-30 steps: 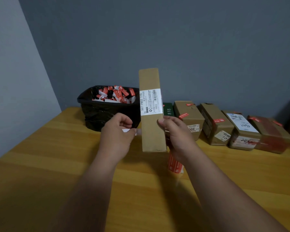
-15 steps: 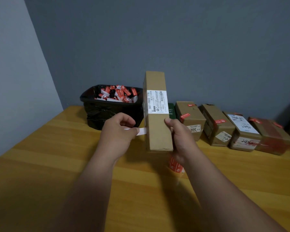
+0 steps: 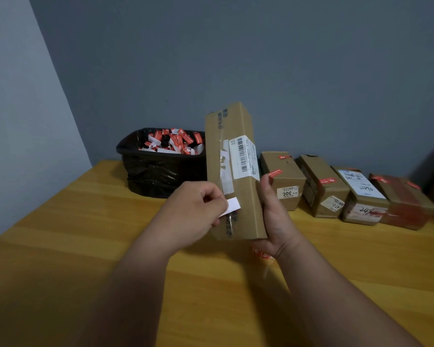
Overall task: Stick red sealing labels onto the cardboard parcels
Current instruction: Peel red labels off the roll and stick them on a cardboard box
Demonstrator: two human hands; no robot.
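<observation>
right hand (image 3: 273, 216) grips tall parcel (image 3: 236, 171); left hand (image 3: 196, 209) pinches, seemingly, a label (image 3: 232, 204).

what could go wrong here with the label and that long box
The label is pinched only at one end by the left hand, so its free end could curl or land crooked on the long box. The right hand grips the tilted box low down; pressing might tip it toward the small parcel.

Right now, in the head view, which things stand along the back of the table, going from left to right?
Black bin → tall parcel held upright → box marked 300 → brown box → box with white label → reddish box.
</observation>
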